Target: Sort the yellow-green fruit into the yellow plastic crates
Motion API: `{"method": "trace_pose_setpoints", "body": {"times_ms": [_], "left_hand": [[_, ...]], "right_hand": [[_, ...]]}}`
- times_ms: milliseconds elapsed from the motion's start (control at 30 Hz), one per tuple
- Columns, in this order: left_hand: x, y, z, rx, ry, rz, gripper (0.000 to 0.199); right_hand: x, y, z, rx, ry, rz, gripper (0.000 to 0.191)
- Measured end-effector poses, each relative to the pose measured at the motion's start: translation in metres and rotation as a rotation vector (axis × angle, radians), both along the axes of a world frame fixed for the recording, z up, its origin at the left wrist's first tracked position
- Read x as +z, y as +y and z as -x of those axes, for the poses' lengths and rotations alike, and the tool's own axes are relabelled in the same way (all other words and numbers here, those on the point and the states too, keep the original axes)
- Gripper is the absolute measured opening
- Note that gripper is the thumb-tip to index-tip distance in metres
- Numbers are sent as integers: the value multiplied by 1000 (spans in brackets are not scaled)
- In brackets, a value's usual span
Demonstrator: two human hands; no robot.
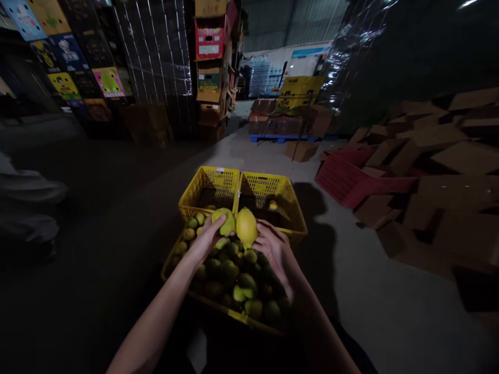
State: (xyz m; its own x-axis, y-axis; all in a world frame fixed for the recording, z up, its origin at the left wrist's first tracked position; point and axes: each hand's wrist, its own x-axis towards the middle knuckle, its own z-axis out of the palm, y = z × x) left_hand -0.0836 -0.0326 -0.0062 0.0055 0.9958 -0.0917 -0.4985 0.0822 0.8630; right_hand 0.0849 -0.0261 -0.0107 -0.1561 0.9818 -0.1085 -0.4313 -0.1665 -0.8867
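While the left hand (pixel 206 240) is gripping a greenish lemon (pixel 223 224), the right hand (pixel 275 248) is holding a yellow lemon (pixel 246 228) right beside it. Left grip: fingers are curling around the fruit, opening only as wide as its body; thumb is lying across the upper left side, and the greenish lemon is sticking out past the thumb toward the right. Right grip: fingers are bending in, fingertips are pressing on the right side of the yellow lemon; most of the fruit is sitting left of the fingertips, outside the palm, its nub pointing down. Right thumb placement: cannot tell. Both lemons are facing each other between the hands; whether they are touching, cannot tell.

Below the hands, a pile of green and yellowish fruit (pixel 230 271) is filling the near yellow crate (pixel 234 314). Both held lemons are hovering over its far part. Beyond it, two more yellow crates are standing side by side: the far left crate (pixel 189 201) is showing a dark bottom, partly hidden; the far right crate (pixel 295 210) is holding a small yellow fruit (pixel 273 205) toward its back. Off to the right, a red crate (pixel 345 179) is leaning among flattened cardboard (pixel 444 150). Blurred pale trousers (pixel 27 189) are showing at the left edge.
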Motion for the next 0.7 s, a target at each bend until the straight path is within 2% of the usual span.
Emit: {"method": "trace_pose_setpoints", "body": {"times_ms": [133, 300, 433, 567, 633, 700], "left_hand": [[-2, 0, -1, -55, 63, -18, 60], [-1, -3, -4, -174, 190, 133, 50], [-1, -3, -7, -185, 298, 188, 61], [-2, 0, -9, -164, 252, 195, 66], [-2, 2, -9, -100, 233, 103, 59], [-3, 4, -9, 26, 286, -53, 56]], "right_hand": [[3, -3, 0, 98, 23, 25, 32], [8, 0, -5, 176, 56, 100, 30], [8, 2, -4, 155, 55, 129, 32], [5, 0, -2, 104, 47, 109, 32], [5, -2, -2, 69, 21, 47, 35], [3, -3, -3, -66, -80, -66, 47]]}}
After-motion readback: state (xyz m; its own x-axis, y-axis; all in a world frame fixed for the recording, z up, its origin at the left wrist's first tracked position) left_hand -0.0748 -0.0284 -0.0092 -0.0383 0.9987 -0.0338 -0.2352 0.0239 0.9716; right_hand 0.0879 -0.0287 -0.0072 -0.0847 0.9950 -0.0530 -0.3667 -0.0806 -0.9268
